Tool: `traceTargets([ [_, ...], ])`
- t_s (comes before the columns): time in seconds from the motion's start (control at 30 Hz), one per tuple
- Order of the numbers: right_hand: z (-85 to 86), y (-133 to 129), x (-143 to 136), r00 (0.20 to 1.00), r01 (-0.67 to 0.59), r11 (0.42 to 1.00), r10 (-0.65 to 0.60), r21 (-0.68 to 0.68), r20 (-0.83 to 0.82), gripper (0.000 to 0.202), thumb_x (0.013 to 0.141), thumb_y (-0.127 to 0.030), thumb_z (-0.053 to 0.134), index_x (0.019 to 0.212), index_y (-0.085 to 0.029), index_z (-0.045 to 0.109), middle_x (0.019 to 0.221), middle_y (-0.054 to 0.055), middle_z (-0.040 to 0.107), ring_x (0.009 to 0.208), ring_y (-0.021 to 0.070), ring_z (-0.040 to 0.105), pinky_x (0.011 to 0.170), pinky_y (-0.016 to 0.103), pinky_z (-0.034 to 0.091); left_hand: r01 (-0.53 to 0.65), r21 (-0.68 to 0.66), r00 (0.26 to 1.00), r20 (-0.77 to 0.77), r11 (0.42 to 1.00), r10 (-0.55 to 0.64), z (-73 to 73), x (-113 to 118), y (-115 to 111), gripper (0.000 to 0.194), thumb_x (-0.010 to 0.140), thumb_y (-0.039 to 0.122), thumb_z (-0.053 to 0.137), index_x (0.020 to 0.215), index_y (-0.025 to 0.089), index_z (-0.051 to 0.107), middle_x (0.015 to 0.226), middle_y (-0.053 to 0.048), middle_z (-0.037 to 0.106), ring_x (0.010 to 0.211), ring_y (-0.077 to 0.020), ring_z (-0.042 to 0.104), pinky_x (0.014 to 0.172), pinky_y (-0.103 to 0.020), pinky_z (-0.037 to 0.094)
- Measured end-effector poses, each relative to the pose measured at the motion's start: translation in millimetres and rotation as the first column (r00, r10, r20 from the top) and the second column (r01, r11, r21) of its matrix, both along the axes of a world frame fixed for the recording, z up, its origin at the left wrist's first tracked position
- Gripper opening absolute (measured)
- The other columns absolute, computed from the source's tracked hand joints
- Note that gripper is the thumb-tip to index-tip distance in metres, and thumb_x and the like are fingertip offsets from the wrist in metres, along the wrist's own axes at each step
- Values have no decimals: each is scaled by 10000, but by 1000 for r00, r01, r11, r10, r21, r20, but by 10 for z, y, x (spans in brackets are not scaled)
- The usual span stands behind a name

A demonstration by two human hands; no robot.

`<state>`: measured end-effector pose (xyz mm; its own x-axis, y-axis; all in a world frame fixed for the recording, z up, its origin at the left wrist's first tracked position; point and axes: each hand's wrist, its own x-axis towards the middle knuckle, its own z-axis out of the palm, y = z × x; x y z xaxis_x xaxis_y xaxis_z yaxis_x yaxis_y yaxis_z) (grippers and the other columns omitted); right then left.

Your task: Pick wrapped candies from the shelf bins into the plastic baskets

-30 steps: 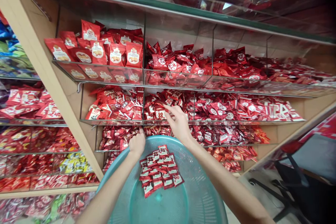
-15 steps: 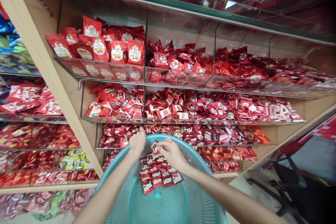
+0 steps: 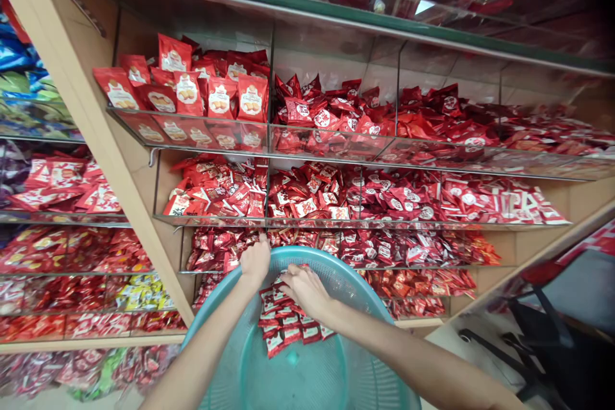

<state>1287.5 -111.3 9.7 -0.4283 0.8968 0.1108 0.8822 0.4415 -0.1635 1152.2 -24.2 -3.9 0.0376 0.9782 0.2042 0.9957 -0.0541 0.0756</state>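
Observation:
A teal plastic basket (image 3: pixel 216 333) with perforated sides stands in front of me. My left hand (image 3: pixel 255 262) is closed on its far left rim, fingertips partly hidden. Inside, a cluster of small red-and-white candy packets (image 3: pixel 288 327) lies overlapping against the far wall and on the floor of the basket. My right hand (image 3: pixel 307 291) reaches in over the top of that cluster. Its fingers are curled together on a packet there, mostly covered by the hand; a bit of red shows behind the knuckles.
Glass-fronted shelves (image 3: pixel 336 224) ahead hold red snack packets in divided compartments, the lower ones close behind the basket. A wooden upright (image 3: pixel 96 154) parts them from another shelf unit at left. A black chair (image 3: pixel 552 333) stands at right. Bagged sweets (image 3: pixel 86 371) lie below left.
My right hand has moved slightly down and toward the packets, covering the top one it was pinching. My left hand stays on the rim. The view has shifted a little.

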Motion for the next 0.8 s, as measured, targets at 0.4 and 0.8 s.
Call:
traceTargets([
  [0.4,-319,-27,17,985,-154,969,134,194,113,200,906,-289,499,1006,-213,654,879,50,632,852,189,585,789,305,421,27,40,998,-54,999,-25,81,27,-34,348,922,166,260,1067,40,550,830,-187,693,822,-293,680,647,-366,523],
  [0.8,-491,-135,143,985,-150,945,167,289,-35,230,887,-354,527,1048,-224,627,1211,58,566,1032,226,482,876,374,369,38,-75,996,-73,996,-43,232,79,-191,388,919,157,244,1129,10,535,901,-221,682,875,-299,669,692,-382,515],
])
